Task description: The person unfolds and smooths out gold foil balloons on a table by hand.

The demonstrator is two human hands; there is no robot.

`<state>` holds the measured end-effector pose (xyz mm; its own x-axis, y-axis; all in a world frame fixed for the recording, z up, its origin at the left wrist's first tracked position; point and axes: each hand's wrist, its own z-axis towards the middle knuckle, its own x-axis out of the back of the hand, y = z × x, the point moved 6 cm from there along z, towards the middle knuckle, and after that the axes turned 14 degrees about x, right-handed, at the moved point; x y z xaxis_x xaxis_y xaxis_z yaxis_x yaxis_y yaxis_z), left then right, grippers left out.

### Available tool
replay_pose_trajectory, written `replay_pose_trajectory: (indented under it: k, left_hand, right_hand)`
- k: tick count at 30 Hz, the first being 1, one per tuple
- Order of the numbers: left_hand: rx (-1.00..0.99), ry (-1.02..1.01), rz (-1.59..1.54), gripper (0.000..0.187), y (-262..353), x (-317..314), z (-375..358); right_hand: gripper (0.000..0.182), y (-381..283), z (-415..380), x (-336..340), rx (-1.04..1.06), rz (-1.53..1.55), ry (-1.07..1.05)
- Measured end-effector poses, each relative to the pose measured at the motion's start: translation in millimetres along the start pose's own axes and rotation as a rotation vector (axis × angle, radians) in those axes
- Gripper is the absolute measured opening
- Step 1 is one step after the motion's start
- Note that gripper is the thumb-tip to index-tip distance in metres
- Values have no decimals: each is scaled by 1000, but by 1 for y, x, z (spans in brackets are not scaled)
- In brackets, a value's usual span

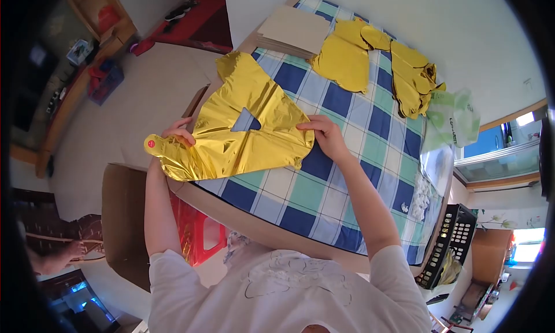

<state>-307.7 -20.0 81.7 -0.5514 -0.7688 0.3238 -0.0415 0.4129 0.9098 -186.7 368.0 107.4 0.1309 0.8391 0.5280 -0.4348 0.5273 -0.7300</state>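
Note:
A flat, uninflated gold foil balloon (pixel 231 151) with a small triangular hole is spread between my two hands over the checked cloth. My left hand (pixel 180 133) is closed on its left edge, near a tab with a round red mark. On the right edge, my right hand (pixel 325 135) pinches the foil between thumb and fingers. More flat gold foil balloons (pixel 344 55) lie at the far side of the cloth, beside a stack of cardboard sheets (pixel 293 31).
The blue, green and white checked cloth (pixel 289 208) covers the table. At its right are a green-and-white plastic bag (pixel 454 119) and white crumpled bits (pixel 421 200). A cardboard box (pixel 124 217), red stool (pixel 208 240) and black crate (pixel 442 240) stand around it. Another person's hand (pixel 72 251) shows at far left.

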Motion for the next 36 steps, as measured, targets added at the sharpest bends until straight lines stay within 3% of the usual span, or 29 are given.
replay_pose_trajectory:
  k: [5,7,8,9,11,14,16,18,19,21,22,23,24,25,26,27,28,29,30,31,33,35,36]
  left_hand:
    - [34,-11,-95,25,6,-2,-2]
    - [11,40,-125,36,13,1,-7]
    - [-73,-56,-323,40,18,7,-12]
    - [-166,-162,-522,45,26,12,-13]
    - [-407,-272,-604,44,76,34,-14]
    - [-634,-400,-781,43,143,98,7]
    - [-486,-369,-880,34,171,149,27]
    - [-268,-10,-824,20,205,162,44]
    - [-177,317,-742,14,219,152,53]
    - [-115,337,-631,13,222,132,88]
    - [-57,164,-538,14,214,119,110]
    - [-49,136,-396,13,213,99,121]
    - [-119,443,-348,27,207,85,130]
    - [12,345,-130,30,195,70,148]
    - [-35,496,68,27,193,55,152]
    - [50,434,17,27,175,33,156]
    - [-108,792,354,36,166,20,154]
    - [-25,492,305,41,187,-19,124]
    - [-361,586,388,39,152,-44,130]
    - [-262,283,303,36,162,-83,93]
    - [-194,-10,440,38,164,-148,29]
    - [-395,13,675,33,153,-188,-6]
    - [-404,1,682,34,144,-199,-12]
  right_hand:
    - [40,6,-3,-2,-28,52,-22]
    - [43,-8,2,4,171,-180,6]
    - [44,-21,8,4,273,-295,28]
    - [44,-28,13,-3,268,-200,-31]
    - [44,-51,23,-9,239,-38,-147]
    - [27,-108,44,-23,2,254,-221]
    - [21,-127,49,-39,-107,538,-153]
    - [20,-137,52,-45,-146,976,47]
    - [22,-132,46,-46,-260,1015,98]
    - [26,-120,28,-51,-494,1087,202]
    - [26,-113,20,-52,-546,1096,238]
    - [27,-105,11,-54,-602,1106,276]
    - [27,-96,2,-56,-659,1119,315]
    - [27,-88,-6,-59,-678,1098,320]
    - [27,-79,-16,-61,-703,1077,324]
    - [27,-71,-26,-62,-727,1055,330]
    - [27,-61,-35,-65,-762,1026,331]
    - [27,-52,-43,-68,-794,1001,331]
    - [28,-46,-48,-70,-826,980,331]
    - [28,-46,-49,-69,-826,979,324]
    - [28,-48,-52,-65,-831,979,310]
    - [28,-49,-55,-58,-850,931,248]
    - [28,-48,-57,-53,-860,904,213]
